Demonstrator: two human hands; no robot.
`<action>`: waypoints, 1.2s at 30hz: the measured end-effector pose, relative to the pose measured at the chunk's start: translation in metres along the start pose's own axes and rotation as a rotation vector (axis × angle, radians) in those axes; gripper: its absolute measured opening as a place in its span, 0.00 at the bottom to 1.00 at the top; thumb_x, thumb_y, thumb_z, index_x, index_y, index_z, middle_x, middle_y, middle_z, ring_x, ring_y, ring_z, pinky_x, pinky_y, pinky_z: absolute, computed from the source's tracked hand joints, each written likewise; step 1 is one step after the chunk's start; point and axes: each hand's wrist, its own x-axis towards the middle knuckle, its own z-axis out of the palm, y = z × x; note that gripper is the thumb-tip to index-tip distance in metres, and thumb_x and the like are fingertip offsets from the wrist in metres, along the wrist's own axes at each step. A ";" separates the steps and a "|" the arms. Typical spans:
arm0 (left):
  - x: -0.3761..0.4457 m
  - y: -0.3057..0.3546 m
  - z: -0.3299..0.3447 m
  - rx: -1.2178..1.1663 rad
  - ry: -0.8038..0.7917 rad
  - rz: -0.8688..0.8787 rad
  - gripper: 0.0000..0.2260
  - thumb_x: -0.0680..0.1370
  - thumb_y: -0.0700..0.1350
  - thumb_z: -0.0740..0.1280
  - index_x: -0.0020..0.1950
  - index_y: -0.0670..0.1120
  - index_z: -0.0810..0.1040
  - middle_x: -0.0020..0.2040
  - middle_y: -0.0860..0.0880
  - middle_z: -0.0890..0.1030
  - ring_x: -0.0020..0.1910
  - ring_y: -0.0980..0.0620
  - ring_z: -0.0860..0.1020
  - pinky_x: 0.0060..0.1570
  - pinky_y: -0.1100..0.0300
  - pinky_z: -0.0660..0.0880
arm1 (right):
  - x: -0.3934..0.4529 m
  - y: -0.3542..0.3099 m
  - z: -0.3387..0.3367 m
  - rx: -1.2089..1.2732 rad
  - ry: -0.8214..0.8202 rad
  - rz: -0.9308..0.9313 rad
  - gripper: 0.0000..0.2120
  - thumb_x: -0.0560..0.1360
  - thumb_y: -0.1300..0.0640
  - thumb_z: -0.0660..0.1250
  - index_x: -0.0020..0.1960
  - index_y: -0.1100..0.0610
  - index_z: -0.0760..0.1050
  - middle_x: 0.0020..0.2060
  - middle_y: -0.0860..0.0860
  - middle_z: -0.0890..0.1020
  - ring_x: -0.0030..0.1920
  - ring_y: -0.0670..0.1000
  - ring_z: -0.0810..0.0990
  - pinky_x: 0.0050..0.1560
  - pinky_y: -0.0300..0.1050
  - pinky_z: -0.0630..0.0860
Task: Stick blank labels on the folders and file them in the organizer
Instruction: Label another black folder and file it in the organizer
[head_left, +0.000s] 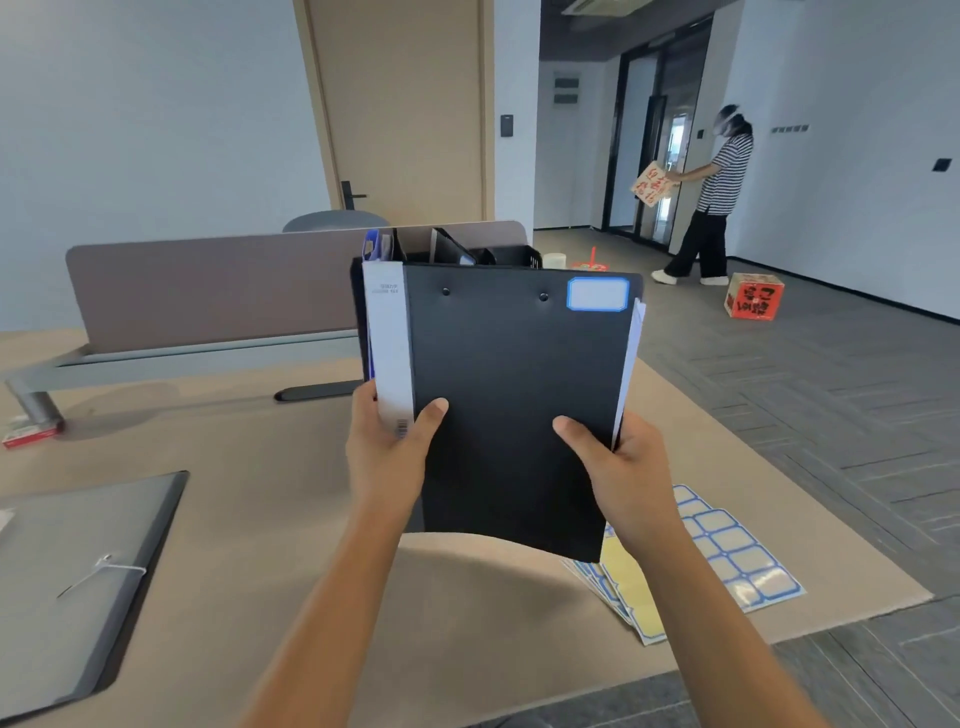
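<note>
At the far left edge of the table lies a small red and white box; its print is too small to read. Nearer, a grey folder with an elastic cord lies flat on the table.

In the middle, both hands hold a black folder upright above the table, in front of the organizer. The left hand grips its lower left edge, thumb on the front cover and the fingers curled behind. A white strip runs down the folder's spine; it carries small grey print near the top, too blurred to read, and a barcode near the thumb. In the folder's top right corner sits a blank white label with a blue border, no writing on it. White sheets show at the folder's right edge. The right hand grips the lower right edge, thumb pressed on the cover, fingers wrapped behind.

Behind the folder stands the black organizer, with a blue folder upright in its leftmost slot.

On the table right of the hands lie sheets of labels, blue-bordered blanks on top and a yellow sheet beneath.

Farther right, on the floor, a box bears large red characters that I cannot read. A person in a striped shirt holds a similar box by a doorway.
</note>
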 end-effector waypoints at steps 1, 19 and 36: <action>0.004 0.008 0.007 0.025 -0.025 0.007 0.25 0.74 0.55 0.76 0.68 0.54 0.71 0.57 0.56 0.82 0.56 0.54 0.81 0.59 0.52 0.78 | 0.002 -0.004 -0.003 0.000 0.050 -0.026 0.07 0.80 0.61 0.73 0.53 0.50 0.84 0.45 0.38 0.88 0.46 0.38 0.85 0.43 0.27 0.76; 0.096 0.028 0.088 1.329 -0.239 0.736 0.24 0.83 0.56 0.59 0.79 0.51 0.66 0.83 0.47 0.58 0.82 0.43 0.53 0.79 0.38 0.51 | 0.056 -0.014 -0.006 -0.133 0.385 -0.134 0.05 0.81 0.59 0.72 0.55 0.51 0.82 0.45 0.37 0.85 0.47 0.36 0.82 0.48 0.31 0.76; 0.118 0.008 0.017 1.553 -0.109 0.792 0.28 0.81 0.61 0.58 0.77 0.47 0.69 0.81 0.42 0.62 0.82 0.41 0.52 0.79 0.36 0.44 | 0.081 -0.046 0.082 -0.132 0.360 -0.206 0.09 0.85 0.58 0.66 0.64 0.55 0.80 0.53 0.45 0.85 0.49 0.43 0.81 0.47 0.22 0.71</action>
